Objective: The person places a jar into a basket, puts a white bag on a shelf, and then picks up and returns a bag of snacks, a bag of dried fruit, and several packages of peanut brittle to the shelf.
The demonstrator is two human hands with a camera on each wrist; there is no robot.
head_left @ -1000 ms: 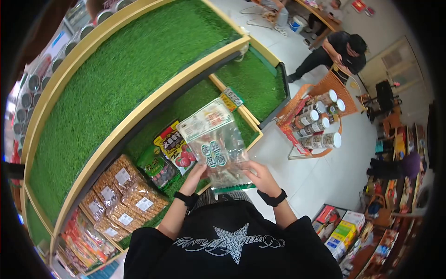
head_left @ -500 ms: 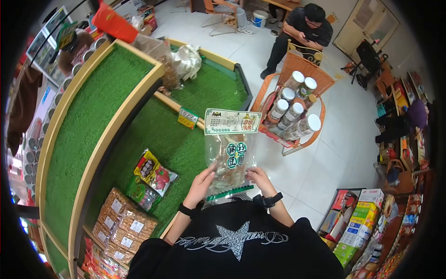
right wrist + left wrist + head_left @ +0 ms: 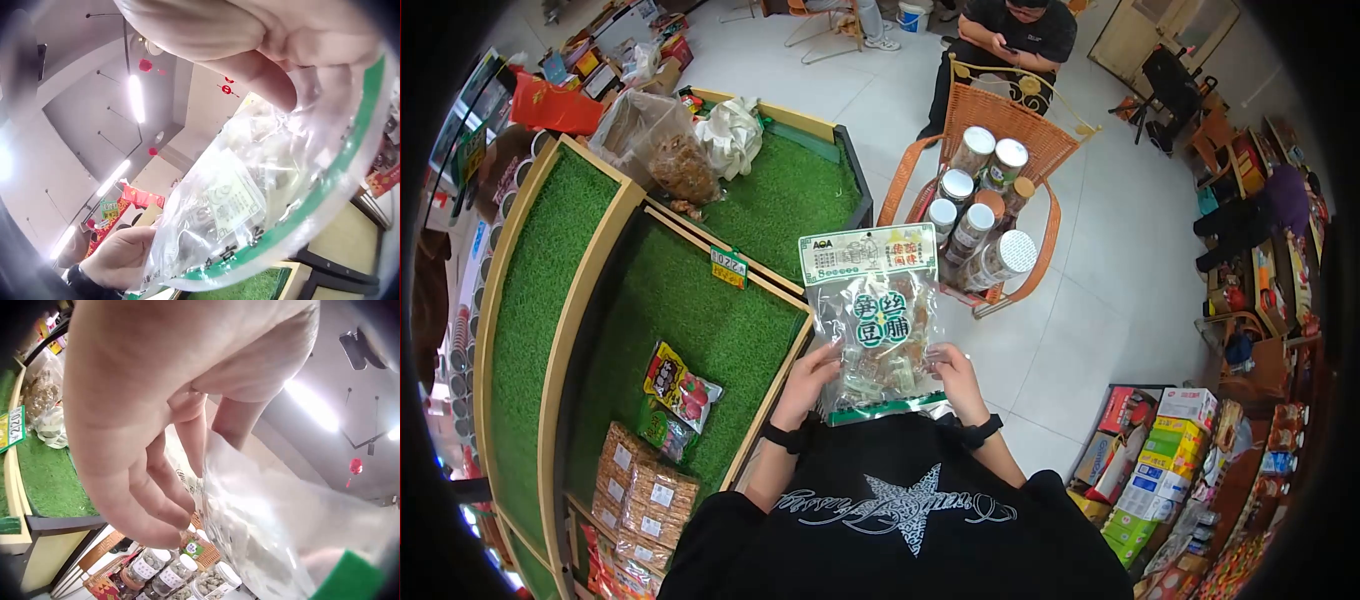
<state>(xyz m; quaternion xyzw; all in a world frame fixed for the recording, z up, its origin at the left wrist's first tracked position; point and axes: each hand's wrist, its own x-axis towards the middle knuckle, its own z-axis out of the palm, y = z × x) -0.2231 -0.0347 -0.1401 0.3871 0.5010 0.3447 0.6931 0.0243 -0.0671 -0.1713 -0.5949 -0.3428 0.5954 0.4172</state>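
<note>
A clear plastic snack bag (image 3: 880, 330) with a pale printed header and green Chinese lettering is held up in front of the black shirt. My left hand (image 3: 808, 382) pinches its left edge, thumb on the near face and fingers behind. On the opposite edge, my right hand (image 3: 960, 380) grips the bag the same way. In the left wrist view the left hand (image 3: 144, 425) has its fingers along the crinkled plastic. The right wrist view shows the right thumb (image 3: 269, 81) pressing the bag (image 3: 237, 194), with small wrapped pieces inside and a green strip along its lower end.
Left stands a wooden-edged shelf lined with green turf (image 3: 730, 350), holding snack packets (image 3: 682, 385) and nut-brown bagged blocks (image 3: 655, 500). A wicker chair (image 3: 1040, 140) ahead carries several lidded jars (image 3: 970, 225); a seated person (image 3: 1020, 40) is behind it. Stacked boxes (image 3: 1160, 470) stand at right.
The view has swung rightward, so the shelf sits further left. The bag has gone from tilted to upright, its printed face toward me, both hands keeping their hold on its sides.
</note>
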